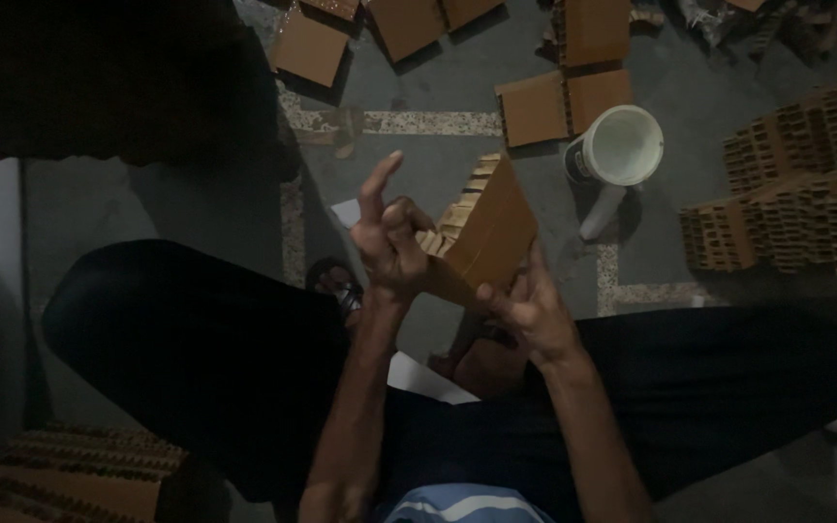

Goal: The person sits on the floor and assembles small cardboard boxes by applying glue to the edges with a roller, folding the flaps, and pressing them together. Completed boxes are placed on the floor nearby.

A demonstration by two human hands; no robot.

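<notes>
Item: folded cardboard divider piece (pixel 484 232), brown, slotted along its upper edge, held up in the air in front of the seated person, above the lap and the grey floor (pixel 438 165). Its long axis runs on a slant, from lower left near the wrists to upper right, the far corner pointing toward the white bucket (pixel 620 145). The flat brown face turns to the right and toward the camera; the notched edge faces left.

Hands: both touch the piece, one at each side of its lower end. The left hand (pixel 389 237) grips the notched edge with the lower fingers curled in; its index finger sticks straight up, free of the card. The right hand (pixel 530 310) supports the piece from beneath and behind, thumb and fingertips pressed to the lower corner of the flat face. Neither hand is clearly nearer: the piece lies between them, rising away from the body.

Surroundings: dark trousered knees to left and right of the arms; a sheet of white paper (pixel 418 378) on the lap below the wrists. On the floor beyond, flat brown cardboard sheets (pixel 564 102) lie scattered, well apart from the hands. Stacks of assembled cardboard grids (pixel 796 194) stand at the right edge, another stack (pixel 70 475) at lower left.
</notes>
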